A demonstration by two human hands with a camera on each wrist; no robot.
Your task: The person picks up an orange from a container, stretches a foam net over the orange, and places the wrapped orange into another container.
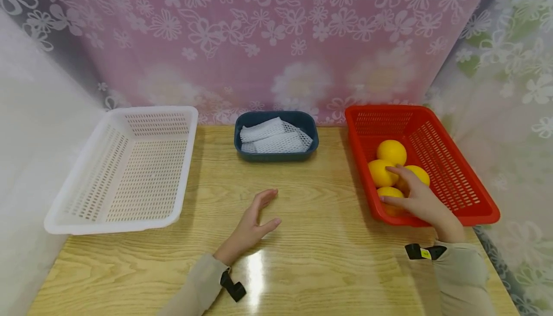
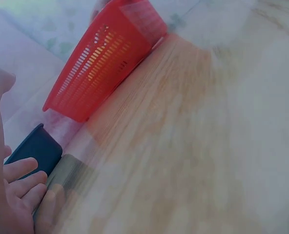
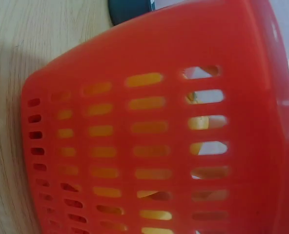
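Several round yellow-orange fruits, which look like oranges [image 1: 391, 152], sit in the left part of a red plastic basket [image 1: 464, 176]. My right hand [image 1: 421, 200] reaches over the basket's near rim, thumb and fingers spread over the nearer fruits, fingertips right at their surfaces. In the right wrist view, the red basket's wall [image 3: 178, 39] hides this hand's fingers, and yellow shows through its slots. My left hand [image 1: 248, 232] hovers over the middle of the table, thumb and fingers apart, with nothing between them. The left wrist view catches its fingers [image 2: 25, 185] at the left edge.
A white slotted basket [image 1: 183, 181] stands at the left of the wooden table [image 1: 302, 239]. Between the baskets, at the back, a dark blue tub [image 1: 276, 157] holds folded white mesh netting [image 1: 276, 138]. A pink floral curtain [image 1: 259, 52] hangs behind them.
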